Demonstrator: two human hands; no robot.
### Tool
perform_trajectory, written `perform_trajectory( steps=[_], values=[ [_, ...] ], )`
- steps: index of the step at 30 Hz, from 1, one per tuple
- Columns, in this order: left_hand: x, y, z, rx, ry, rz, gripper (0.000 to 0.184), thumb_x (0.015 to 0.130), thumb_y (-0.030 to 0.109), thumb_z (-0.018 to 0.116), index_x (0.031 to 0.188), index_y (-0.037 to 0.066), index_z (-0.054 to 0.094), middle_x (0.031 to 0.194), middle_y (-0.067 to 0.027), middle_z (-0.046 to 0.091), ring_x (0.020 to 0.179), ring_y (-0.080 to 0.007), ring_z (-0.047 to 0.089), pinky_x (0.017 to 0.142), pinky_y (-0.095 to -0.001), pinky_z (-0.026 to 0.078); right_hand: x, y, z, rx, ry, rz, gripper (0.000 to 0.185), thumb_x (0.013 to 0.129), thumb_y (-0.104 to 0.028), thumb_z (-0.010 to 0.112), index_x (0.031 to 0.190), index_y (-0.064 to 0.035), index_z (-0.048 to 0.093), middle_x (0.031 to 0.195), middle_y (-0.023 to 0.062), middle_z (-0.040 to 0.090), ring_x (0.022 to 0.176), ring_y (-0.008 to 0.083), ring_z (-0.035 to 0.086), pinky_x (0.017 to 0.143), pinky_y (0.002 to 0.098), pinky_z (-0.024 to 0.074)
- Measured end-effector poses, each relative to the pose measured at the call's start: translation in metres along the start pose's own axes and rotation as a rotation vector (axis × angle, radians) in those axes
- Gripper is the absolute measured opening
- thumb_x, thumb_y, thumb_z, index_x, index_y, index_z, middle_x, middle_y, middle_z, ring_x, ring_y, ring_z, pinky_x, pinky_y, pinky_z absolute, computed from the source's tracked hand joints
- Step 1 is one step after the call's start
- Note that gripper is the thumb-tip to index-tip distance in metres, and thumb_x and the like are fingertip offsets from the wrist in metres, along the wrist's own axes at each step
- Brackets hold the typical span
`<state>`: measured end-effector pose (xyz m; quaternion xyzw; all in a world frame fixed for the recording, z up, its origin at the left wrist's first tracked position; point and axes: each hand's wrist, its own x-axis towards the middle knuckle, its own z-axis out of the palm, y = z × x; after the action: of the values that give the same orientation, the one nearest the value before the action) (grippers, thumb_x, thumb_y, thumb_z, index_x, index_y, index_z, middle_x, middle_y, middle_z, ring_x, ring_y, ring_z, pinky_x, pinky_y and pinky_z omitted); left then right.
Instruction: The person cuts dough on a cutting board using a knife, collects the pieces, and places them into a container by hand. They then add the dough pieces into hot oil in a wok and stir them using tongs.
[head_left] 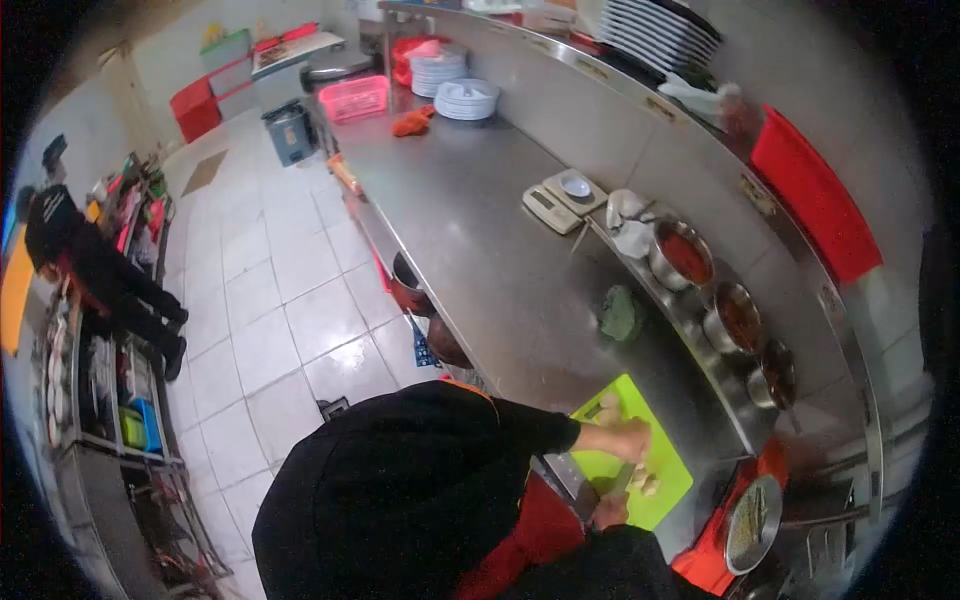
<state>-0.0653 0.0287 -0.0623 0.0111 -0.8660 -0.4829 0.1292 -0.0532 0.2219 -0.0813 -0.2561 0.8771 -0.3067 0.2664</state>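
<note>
A bright green cutting board [672,490] lies on the steel counter in front of me. My left hand [628,440] is closed over the middle of the board; what its fingers press on or hold is hidden. Nearer the board's lower edge, my right hand [610,512] is closed around a knife [622,478], whose blade points toward my left hand. Small pale cut pieces [648,486] of food lie beside the blade. Larger pale lumps [606,408] rest near the board's upper corner, too blurred to name.
Along the wall stand steel pots of red sauce [684,256], a kitchen scale [562,200] and a crumpled green bag [620,314]. A metal bowl [752,524] sits on red cloth beyond the board. Stacked plates [466,99] stand farther off. Across the tiled aisle, another person [95,260] bends over a shelf.
</note>
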Motion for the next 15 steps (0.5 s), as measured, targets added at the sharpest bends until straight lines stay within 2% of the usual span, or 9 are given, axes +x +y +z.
perform_trajectory(
  steps=[1,3,4,7,9,10,11,13,15],
  values=[
    [-0.010,-0.005,0.000,0.018,-0.040,-0.022,0.012,0.051,0.016,0.061,0.049,0.007,0.055,0.050,-0.0122,0.052,0.049,-0.0271,0.051,0.046,-0.0392,0.036,-0.007,-0.022,-0.005,-0.006,-0.010,-0.019,0.035,0.080,-0.024,0.045,0.104,-0.0004,0.035,0.054,0.0172,0.053,0.054,0.0352,0.055,0.048,0.0415,0.0435],
    [-0.020,-0.016,0.008,0.095,-0.007,0.008,0.012,0.051,0.017,0.061,0.049,0.007,0.055,0.051,-0.0120,0.052,0.050,-0.0273,0.052,0.047,-0.0404,0.036,-0.018,-0.056,-0.012,0.110,0.087,0.051,0.021,0.076,-0.004,0.043,0.094,0.0052,0.038,0.059,0.0178,0.049,0.038,0.0275,0.050,0.036,0.0355,0.0388],
    [-0.022,-0.025,0.017,0.167,0.005,0.041,0.013,0.052,0.017,0.062,0.049,0.007,0.056,0.051,-0.0118,0.053,0.051,-0.0275,0.052,0.047,-0.0417,0.036,-0.018,-0.062,-0.013,0.105,0.083,0.041,0.021,0.076,-0.004,0.043,0.094,0.0052,0.038,0.059,0.0178,0.049,0.038,0.0275,0.050,0.036,0.0355,0.0388],
    [-0.025,-0.023,0.018,0.207,0.189,0.056,0.012,0.051,0.015,0.063,0.049,0.005,0.057,0.051,-0.0123,0.053,0.051,-0.0263,0.053,0.053,-0.0406,0.039,-0.016,-0.055,-0.012,-0.198,0.110,-0.050,0.023,0.075,-0.004,0.042,0.096,0.0055,0.038,0.059,0.0200,0.050,0.041,0.0293,0.051,0.036,0.0369,0.0380],
    [-0.025,-0.022,0.016,0.289,0.246,0.060,0.008,0.051,0.012,0.062,0.049,0.006,0.057,0.051,-0.0116,0.054,0.052,-0.0244,0.054,0.057,-0.0369,0.041,-0.006,-0.017,-0.002,-0.630,0.316,-0.403,0.027,0.075,-0.003,0.042,0.099,0.0045,0.035,0.061,0.0215,0.051,0.043,0.0308,0.051,0.036,0.0374,0.0369],
    [-0.020,-0.030,0.021,0.216,0.147,-0.102,0.007,0.051,0.012,0.062,0.049,0.006,0.058,0.052,-0.0114,0.055,0.053,-0.0248,0.054,0.056,-0.0361,0.041,-0.008,-0.024,-0.004,-0.633,0.318,-0.404,0.027,0.075,-0.003,0.042,0.099,0.0045,0.035,0.061,0.0215,0.051,0.043,0.0308,0.051,0.036,0.0374,0.0369],
    [-0.016,-0.038,0.027,0.143,0.046,-0.262,0.007,0.052,0.012,0.063,0.050,0.006,0.059,0.053,-0.0113,0.055,0.054,-0.0251,0.053,0.055,-0.0353,0.041,-0.011,-0.030,-0.005,-0.565,0.286,-0.360,0.027,0.075,-0.004,0.043,0.099,0.0036,0.034,0.061,0.0218,0.050,0.043,0.0315,0.051,0.036,0.0380,0.0374],
    [-0.013,-0.046,0.032,0.214,0.052,-0.238,0.007,0.052,0.012,0.062,0.049,0.007,0.059,0.053,-0.0110,0.055,0.053,-0.0253,0.053,0.054,-0.0348,0.041,-0.022,-0.060,-0.013,-0.500,0.253,-0.314,0.026,0.075,-0.004,0.044,0.098,0.0027,0.033,0.061,0.0222,0.050,0.044,0.0323,0.051,0.036,0.0386,0.0379],
    [-0.015,-0.048,0.033,0.283,0.055,-0.220,0.007,0.052,0.011,0.062,0.048,0.007,0.058,0.053,-0.0107,0.055,0.053,-0.0254,0.053,0.053,-0.0343,0.041,-0.036,-0.094,-0.022,-0.350,0.009,0.027,0.024,0.075,-0.005,0.045,0.093,0.0013,0.031,0.060,0.0219,0.049,0.043,0.0329,0.050,0.036,0.0400,0.0394]
  ],
)
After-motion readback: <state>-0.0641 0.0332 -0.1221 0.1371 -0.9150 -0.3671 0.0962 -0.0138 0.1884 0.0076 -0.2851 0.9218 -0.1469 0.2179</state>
